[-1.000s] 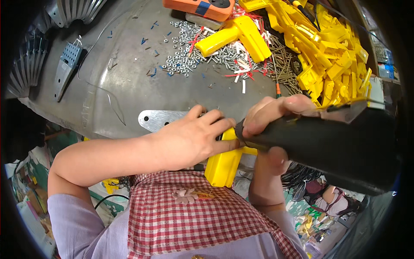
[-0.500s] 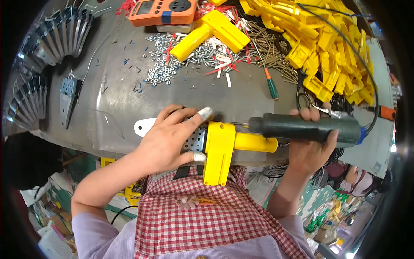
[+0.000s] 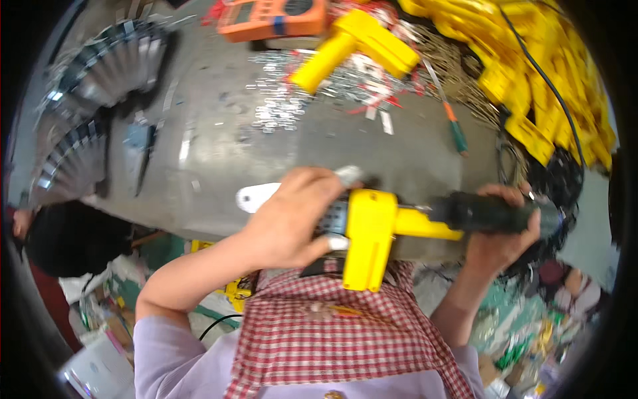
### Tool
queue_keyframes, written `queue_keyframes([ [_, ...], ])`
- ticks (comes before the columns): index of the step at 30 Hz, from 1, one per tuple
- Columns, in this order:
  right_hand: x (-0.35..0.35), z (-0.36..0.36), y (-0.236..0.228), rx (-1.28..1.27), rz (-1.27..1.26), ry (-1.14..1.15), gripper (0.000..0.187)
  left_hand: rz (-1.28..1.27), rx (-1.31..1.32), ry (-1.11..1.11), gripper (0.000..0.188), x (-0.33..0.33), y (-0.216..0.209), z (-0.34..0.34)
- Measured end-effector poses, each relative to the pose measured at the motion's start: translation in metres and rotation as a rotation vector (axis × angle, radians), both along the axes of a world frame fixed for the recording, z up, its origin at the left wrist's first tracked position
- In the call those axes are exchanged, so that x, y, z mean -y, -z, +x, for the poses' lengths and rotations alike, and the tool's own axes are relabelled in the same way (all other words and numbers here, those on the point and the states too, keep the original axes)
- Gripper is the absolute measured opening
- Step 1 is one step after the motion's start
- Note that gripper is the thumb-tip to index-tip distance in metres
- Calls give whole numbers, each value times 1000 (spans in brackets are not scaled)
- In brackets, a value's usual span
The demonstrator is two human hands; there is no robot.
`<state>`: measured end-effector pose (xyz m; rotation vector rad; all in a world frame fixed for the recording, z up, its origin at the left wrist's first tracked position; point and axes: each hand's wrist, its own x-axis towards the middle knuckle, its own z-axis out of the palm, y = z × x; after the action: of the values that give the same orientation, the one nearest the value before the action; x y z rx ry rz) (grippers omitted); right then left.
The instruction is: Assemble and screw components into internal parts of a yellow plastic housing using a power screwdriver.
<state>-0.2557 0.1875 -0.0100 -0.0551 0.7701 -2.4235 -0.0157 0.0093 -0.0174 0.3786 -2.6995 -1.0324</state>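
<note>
My left hand (image 3: 292, 216), with white tape on its thumb and a fingertip, is closed round a grey perforated metal part (image 3: 334, 219). This part is joined to a yellow plastic housing (image 3: 371, 243) with a handle-like arm pointing right. Left of my fingers a flat white tab (image 3: 256, 197) with a hole sticks out. My right hand (image 3: 502, 239) grips a dark electric screwdriver (image 3: 488, 214) lying nearly level. Its blurred bit points left over the yellow arm, and I cannot tell whether it touches it.
Loose screws and nuts (image 3: 282, 100) lie behind my hands, with a yellow housing (image 3: 359, 46), an orange meter (image 3: 272, 18) and a hand screwdriver (image 3: 455, 130). Yellow parts (image 3: 558, 80) pile up far right. Metal plates (image 3: 109, 70) fan out at left, near a person (image 3: 80, 236).
The whole view has shifted, so everything sits further right and is blurred. Relative to the yellow housing, the electric screwdriver has come slightly nearer my body and moved right. Both grips stay the same.
</note>
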Motion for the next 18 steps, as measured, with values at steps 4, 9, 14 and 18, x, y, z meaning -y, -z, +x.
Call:
queue_keyframes([
  [4,-3,0,-2,-28,4,-89,41,292,-128,-83,77,9,2,12],
  [9,1,1,1,2,50,-92,42,-116,43,-664,29,59,0,24],
  [14,5,-2,2,-51,28,-116,42,-325,74,-511,27,68,-1,19],
  [18,4,-1,0,-69,54,-105,43,-315,81,-399,29,72,-6,26],
])
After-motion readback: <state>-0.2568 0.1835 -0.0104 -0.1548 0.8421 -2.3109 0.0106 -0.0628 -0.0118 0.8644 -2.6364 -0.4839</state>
